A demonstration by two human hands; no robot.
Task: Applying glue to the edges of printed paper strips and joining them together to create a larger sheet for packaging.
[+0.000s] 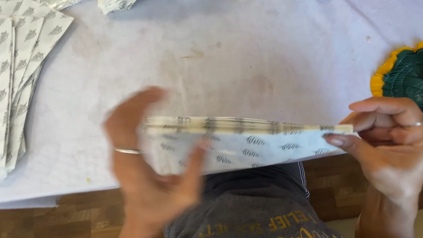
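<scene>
Looking steeply down from head height (single view only), facing forward over the table (247,56), sitting close above both hands.

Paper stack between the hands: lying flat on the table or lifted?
Lifted: the paper stack is held at both ends, left hand and right hand.

I see a stack of flat white paper bags (243,139) printed with small grey leaf-like marks, held edge-up above the near edge of the table. Its long edge runs left to right, sloping slightly down to the right. My left hand (146,169) grips one end, my right hand (396,140) pinches the other.
</scene>
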